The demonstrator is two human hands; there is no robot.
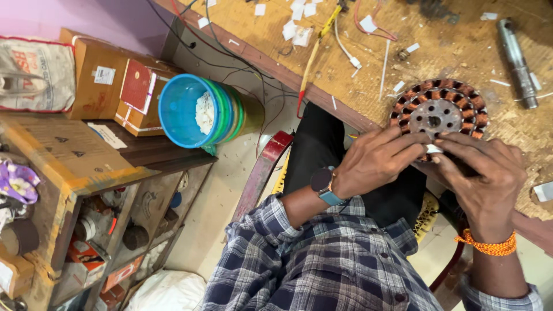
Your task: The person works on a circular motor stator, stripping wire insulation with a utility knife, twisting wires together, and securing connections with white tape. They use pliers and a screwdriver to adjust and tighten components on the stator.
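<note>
Head view, copper-wound stator (439, 109) on workbench (461, 52), left hand (374, 161), right hand (481, 175) gripping its near edge

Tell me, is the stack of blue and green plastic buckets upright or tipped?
Tipped: the stack of blue and green plastic buckets lies sideways, its mouth showing white stuff inside.

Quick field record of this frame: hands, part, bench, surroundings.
left hand: fingers on the stator's near edge, watch on the wrist
right hand: fingertips on the stator beside the left, orange thread on the wrist
stator: round, copper windings, lying on the bench edge
workbench: wood, scarred, paper scraps, wires
metal shaft: lies apart from the stator
blue tub: on its side atop the shelf
</note>
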